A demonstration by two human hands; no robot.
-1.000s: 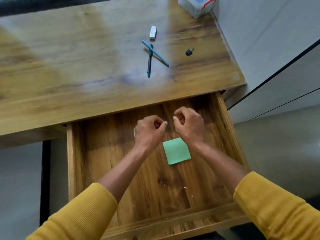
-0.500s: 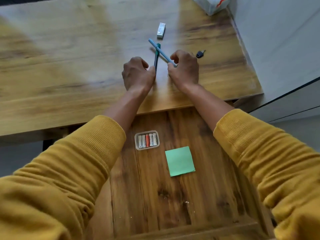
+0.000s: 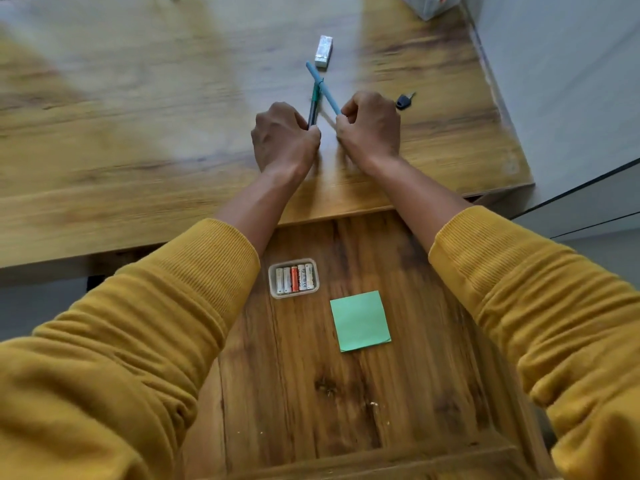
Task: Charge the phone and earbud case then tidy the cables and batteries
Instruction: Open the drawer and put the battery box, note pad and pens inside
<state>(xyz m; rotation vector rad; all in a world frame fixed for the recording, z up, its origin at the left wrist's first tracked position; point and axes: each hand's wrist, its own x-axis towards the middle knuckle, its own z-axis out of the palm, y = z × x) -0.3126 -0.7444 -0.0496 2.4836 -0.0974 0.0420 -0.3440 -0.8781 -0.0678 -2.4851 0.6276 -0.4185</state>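
Since half a second ago, both pens lifted at their near ends off the desk (image 3: 138,140), tips crossing in the upper centre of the frame. Left hand (image 3: 282,140) curled round the lower end of the dark green pen (image 3: 314,103), right hand (image 3: 370,129) pinching the lower end of the light blue pen (image 3: 323,88), both hands side by side and just apart above the desk's near edge. Below them, in the open drawer (image 3: 294,393), a small clear tray (image 3: 293,278) with five batteries (image 3: 294,278) lying side by side, one orange among pale ones; just beside it, toward lower right, a green sticky note pad (image 3: 360,321) lying flat. Higher up, a small white eraser (image 3: 323,51) beyond the pen tips, and a dark key (image 3: 404,101) right of the right hand. Corner of a clear box (image 3: 431,3) cut off at the top edge. Mustard sleeves (image 3: 121,341) filling the lower corners. No phone, earbud case or cable visible anywhere.
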